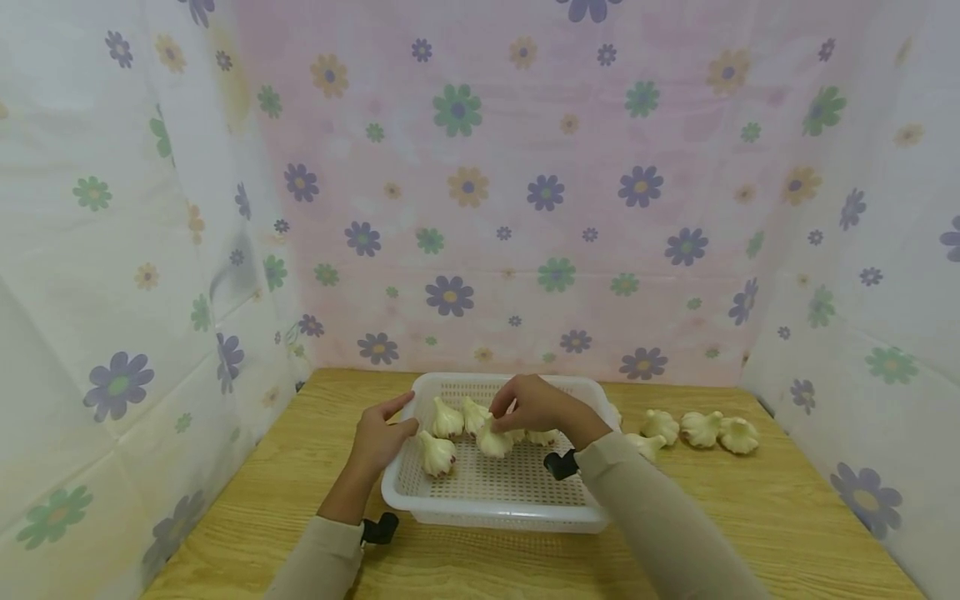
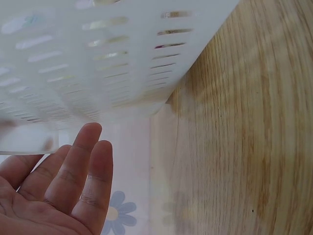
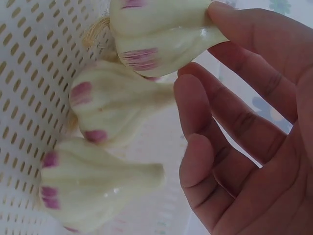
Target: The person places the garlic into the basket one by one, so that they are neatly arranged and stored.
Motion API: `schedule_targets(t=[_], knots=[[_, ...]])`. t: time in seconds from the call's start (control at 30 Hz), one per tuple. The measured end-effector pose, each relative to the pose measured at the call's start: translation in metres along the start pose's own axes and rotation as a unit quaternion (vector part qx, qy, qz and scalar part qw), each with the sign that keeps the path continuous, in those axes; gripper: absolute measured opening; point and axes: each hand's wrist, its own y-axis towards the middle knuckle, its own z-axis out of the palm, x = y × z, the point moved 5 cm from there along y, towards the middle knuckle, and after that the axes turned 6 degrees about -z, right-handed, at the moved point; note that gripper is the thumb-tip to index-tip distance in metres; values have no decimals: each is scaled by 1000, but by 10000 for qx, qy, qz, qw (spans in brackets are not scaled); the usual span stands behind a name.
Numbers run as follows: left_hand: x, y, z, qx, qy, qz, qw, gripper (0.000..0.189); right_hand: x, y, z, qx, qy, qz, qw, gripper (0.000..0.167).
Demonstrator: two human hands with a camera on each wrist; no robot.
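Note:
A white plastic basket (image 1: 495, 503) with slotted walls stands on the wooden table. My left hand (image 1: 380, 433) holds its left rim, thumb and index finger over the edge; the other fingers lie along the outer wall in the left wrist view. Inside, my right hand (image 1: 534, 404) pinches a garlic bulb (image 1: 493, 439) by its neck between thumb and finger. That pale bulb (image 3: 156, 39), streaked purple, has roots at its base. More garlic bulbs (image 3: 100, 186) lie in a row below it. Nearer the left wall lies another bulb (image 1: 437, 455).
Right of the basket several more garlic bulbs (image 1: 701, 428) lie on the table (image 1: 757, 517), one partly hidden by the right sleeve (image 1: 652, 508). Flower-printed cloth (image 1: 495, 208) hangs behind and at both sides.

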Motion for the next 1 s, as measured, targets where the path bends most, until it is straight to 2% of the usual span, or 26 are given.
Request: schedule_targets(t=[0.4, 0.57, 1.0], knots=[[-2, -3, -1, 9, 43, -8, 10000, 61, 4, 12, 14, 168, 106, 173, 9997, 13], [-2, -2, -1, -7, 53, -49, 10000, 61, 8, 16, 18, 207, 115, 112, 9997, 10], [-2, -2, 0, -40, 100, -75, 9999, 62, 10, 20, 25, 274, -194, 107, 9994, 6]])
